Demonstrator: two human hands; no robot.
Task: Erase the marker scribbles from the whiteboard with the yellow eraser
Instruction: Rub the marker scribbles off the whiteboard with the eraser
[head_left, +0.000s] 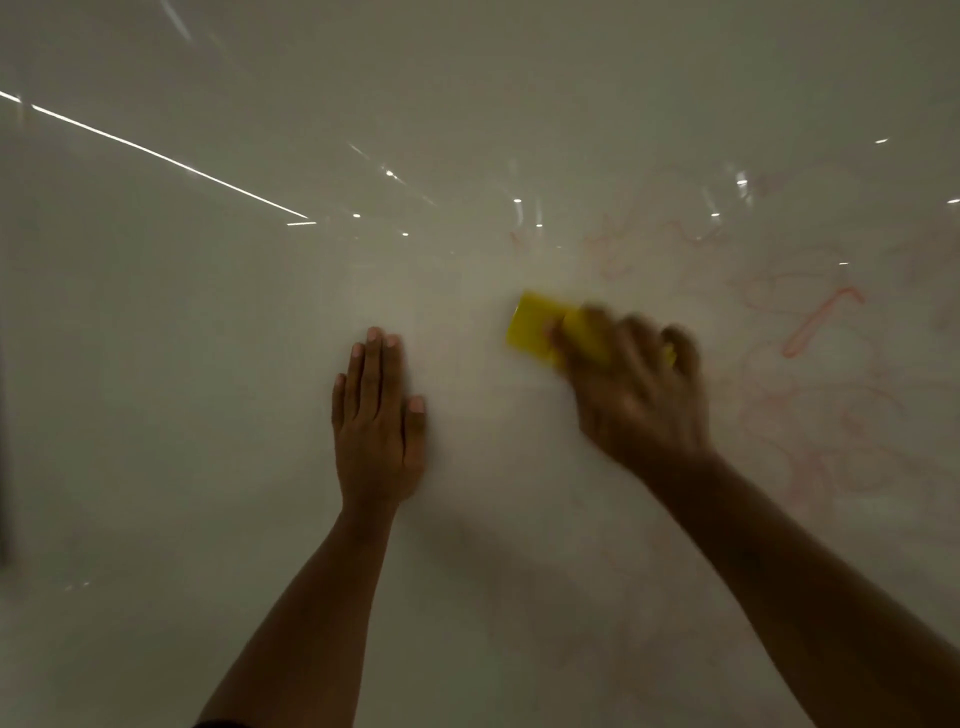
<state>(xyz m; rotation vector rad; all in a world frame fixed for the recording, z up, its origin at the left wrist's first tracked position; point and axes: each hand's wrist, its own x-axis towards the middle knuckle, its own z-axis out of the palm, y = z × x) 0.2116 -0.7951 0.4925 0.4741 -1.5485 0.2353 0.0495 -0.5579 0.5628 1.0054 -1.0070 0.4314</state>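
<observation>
The yellow eraser (540, 328) is gripped by the right hand (636, 387), whose fingers are curled over it, and it is pressed on the whiteboard (208, 364) near the middle. This hand is blurred. The left hand (376, 421) is laid flat on the board just left of the eraser, with straight fingers held together. Faint red marker scribbles (821, 322) are seen to the right of the eraser.
</observation>
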